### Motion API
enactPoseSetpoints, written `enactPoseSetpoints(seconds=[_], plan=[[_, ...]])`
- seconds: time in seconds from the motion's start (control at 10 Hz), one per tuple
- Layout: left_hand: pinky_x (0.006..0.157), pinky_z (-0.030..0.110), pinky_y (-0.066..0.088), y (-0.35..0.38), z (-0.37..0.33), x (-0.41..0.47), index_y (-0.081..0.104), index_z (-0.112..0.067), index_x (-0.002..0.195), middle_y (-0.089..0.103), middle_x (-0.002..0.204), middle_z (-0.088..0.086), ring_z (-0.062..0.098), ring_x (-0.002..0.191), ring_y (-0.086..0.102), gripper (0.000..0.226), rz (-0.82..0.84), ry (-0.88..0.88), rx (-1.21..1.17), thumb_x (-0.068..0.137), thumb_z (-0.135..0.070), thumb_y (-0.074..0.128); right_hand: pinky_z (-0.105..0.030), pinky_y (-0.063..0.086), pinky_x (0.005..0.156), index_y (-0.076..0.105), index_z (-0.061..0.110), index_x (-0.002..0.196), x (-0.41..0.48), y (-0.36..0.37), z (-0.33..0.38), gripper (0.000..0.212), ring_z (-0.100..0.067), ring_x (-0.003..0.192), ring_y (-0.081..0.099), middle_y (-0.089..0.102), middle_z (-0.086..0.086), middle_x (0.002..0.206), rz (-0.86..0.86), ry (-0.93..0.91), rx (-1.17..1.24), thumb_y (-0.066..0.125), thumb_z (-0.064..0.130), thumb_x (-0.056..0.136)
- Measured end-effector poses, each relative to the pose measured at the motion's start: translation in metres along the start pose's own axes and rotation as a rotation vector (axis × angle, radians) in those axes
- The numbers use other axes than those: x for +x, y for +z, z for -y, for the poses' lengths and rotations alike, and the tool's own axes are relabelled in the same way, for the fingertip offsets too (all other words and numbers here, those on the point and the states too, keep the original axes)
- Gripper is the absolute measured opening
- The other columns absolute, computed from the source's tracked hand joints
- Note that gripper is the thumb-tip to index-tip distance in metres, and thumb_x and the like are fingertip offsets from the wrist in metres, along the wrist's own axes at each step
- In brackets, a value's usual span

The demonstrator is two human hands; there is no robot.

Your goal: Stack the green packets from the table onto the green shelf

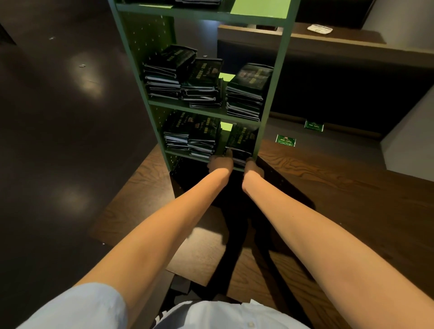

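A tall green metal shelf (270, 105) with perforated side panels stands on a dark brown wooden table (328, 199). Both bare forearms stretch forward to the shelf's lowest loaded level. There the left hand (220, 164) and the right hand (253, 168) sit on either side of the right-hand stack of dark green foil packets (240, 141), at the shelf's front edge.

The left hand's thumb (229, 153) points up against the stack's left front corner. Its other fingers look bent, but whether they hold the packets cannot be told. The right hand touches the stack's lower right corner beside the shelf's right post, with its fingers hidden, so their grip cannot be told either.

On the same level, towards the shelf's left wall, two more packet stacks (190, 136) stand side by side. One level higher in the shelf, three packet stacks (204, 82) fill the board from left wall to right post. At the top of the shelf, further packets (197, 1) are cut off by the frame.

Just right of the shelf's base lies one loose bright green packet (285, 140), and a second loose green packet (314, 124) lies farther right and back. Behind the shelf runs a long dark counter (340, 61) bearing a small white object (319, 29). A pale blue shirt sleeve (77, 305) covers the left upper arm.
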State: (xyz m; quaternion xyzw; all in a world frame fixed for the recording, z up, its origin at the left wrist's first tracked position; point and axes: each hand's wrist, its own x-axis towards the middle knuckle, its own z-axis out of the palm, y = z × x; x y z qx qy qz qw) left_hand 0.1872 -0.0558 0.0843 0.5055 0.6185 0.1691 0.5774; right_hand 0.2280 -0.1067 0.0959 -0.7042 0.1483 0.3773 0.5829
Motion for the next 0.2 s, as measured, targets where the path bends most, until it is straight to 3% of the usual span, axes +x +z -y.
enactPoseSetpoints(seconds=[0.1, 0.2], plan=[[0.083, 0.035, 0.047, -0.006, 0.006, -0.008, 0.045, -0.003, 0.132, 0.055, 0.128, 0.019, 0.031, 0.101, 0.057, 0.044, -0.045, 0.069, 0.07, 0.098, -0.031, 0.046, -0.035, 0.048, 0.084, 0.052, -0.001, 0.127, -0.005, -0.005, -0.002, 0.045, -0.029, 0.099, 0.059, 0.062, -0.012, 0.104, -0.018, -0.077, -0.123, 0.046, 0.033, 0.098], [0.063, 0.029, 0.04, -0.013, 0.014, -0.025, 0.057, -0.003, 0.122, 0.063, 0.107, 0.017, 0.025, 0.076, 0.054, 0.038, -0.021, 0.163, 0.146, 0.099, -0.029, 0.041, -0.032, 0.048, 0.09, 0.05, 0.002, 0.129, -0.007, -0.005, -0.001, 0.036, -0.025, 0.108, 0.058, 0.059, -0.009, 0.112, -0.036, -0.252, -0.369, 0.045, 0.02, 0.098]])
